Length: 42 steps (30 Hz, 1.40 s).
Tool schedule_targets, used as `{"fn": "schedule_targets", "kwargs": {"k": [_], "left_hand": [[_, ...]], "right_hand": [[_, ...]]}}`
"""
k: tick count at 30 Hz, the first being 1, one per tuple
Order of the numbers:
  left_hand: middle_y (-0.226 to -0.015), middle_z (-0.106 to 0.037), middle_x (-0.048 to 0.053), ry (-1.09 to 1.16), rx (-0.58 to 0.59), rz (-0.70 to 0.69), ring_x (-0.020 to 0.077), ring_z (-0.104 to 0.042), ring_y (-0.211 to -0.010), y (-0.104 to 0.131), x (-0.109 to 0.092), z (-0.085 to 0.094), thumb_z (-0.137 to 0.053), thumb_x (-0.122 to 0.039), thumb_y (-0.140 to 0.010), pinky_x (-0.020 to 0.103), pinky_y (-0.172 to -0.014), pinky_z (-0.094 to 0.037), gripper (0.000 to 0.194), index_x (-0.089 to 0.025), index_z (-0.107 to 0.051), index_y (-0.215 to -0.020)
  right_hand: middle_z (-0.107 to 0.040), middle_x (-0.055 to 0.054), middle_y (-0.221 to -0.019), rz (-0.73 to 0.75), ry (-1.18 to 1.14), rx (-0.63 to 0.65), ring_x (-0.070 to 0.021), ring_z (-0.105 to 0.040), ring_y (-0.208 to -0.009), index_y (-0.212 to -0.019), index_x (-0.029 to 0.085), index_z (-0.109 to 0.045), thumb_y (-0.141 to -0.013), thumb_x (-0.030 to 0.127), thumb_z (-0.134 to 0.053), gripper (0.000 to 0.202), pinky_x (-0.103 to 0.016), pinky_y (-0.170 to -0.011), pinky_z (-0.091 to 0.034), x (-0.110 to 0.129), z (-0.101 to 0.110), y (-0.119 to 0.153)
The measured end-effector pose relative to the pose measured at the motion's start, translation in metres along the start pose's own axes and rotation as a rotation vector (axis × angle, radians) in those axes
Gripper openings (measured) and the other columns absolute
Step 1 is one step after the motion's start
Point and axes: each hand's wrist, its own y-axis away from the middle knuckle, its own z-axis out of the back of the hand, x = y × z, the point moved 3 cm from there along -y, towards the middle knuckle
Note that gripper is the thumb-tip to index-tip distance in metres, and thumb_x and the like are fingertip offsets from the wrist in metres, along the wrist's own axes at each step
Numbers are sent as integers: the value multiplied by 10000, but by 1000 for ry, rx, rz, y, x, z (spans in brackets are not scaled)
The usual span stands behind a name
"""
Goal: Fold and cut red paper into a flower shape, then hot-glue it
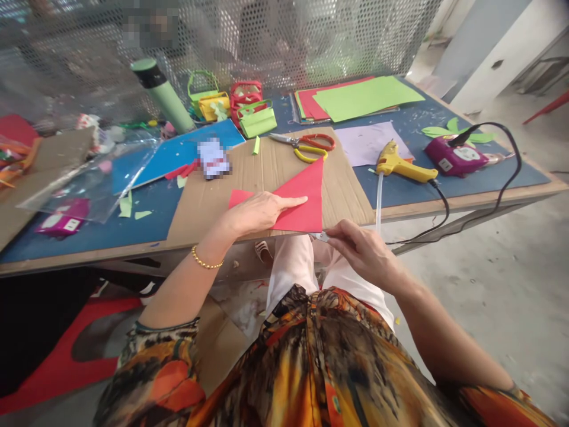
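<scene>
Red paper (306, 214) with a folded, pointed corner lies on the brown cardboard (351, 196) at the table's front edge. My left hand (262, 212) rests flat on this paper, its index finger stretched out to the right. Just off the paper's lower right corner, my right hand (355, 244) pinches a small pale object (320, 236), mostly hidden by the fingers. Scissors (309, 144) with red and yellow handles lie on the cardboard behind the paper. A yellow glue gun (402, 163) rests to the right, its clear stick pointing toward the front edge.
Small paper baskets (258, 120) and a green bottle (164, 98) stand at the back. Green sheets (371, 98) lie at the back right. A purple power block (457, 155) trails a black cable on the right. Plastic bags (106, 172) cover part of the left side.
</scene>
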Motion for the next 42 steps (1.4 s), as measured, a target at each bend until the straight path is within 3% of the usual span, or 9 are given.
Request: {"fn": "schedule_targets", "kwargs": {"k": [19, 25, 31, 42], "left_hand": [[-1635, -516, -23, -14, 49, 39, 215, -618, -1413, 1, -6, 4, -368, -65, -1029, 327, -1096, -503, 672, -352, -432, -1634], [-1620, -533, -12, -7, 35, 21, 215, -613, -1421, 1, -5, 5, -371, -59, -1015, 333, -1106, -498, 675, -334, -450, -1626], [-1610, -545, -7, 2, 21, 7, 231, -663, -1358, -1, -1, 2, -379, -62, -1005, 346, -1071, -518, 687, -351, -456, -1624], [-1621, -548, 2, 32, 30, 23, 250, -637, -1388, -2, 0, 1, -364, -136, -1060, 374, -1099, -493, 610, -360, -467, -1618]], "right_hand": [[-760, -53, -832, 30, -95, 9, -181, -661, -698, -972, 213, -627, -997, 339, -554, 147, -282, -640, -445, 4, 1, -5], [-739, -36, -787, 19, -92, -5, -176, -630, -661, -900, 233, -590, -991, 310, -553, 125, -283, -625, -421, 16, -7, -13], [-766, -51, -822, 34, -109, 43, -180, -641, -684, -959, 225, -624, -1006, 323, -550, 132, -284, -627, -440, 18, -12, -9], [-761, -43, -789, 2, -92, -62, -169, -643, -636, -976, 216, -641, -1009, 371, -554, 181, -281, -602, -446, 11, -4, 0]]}}
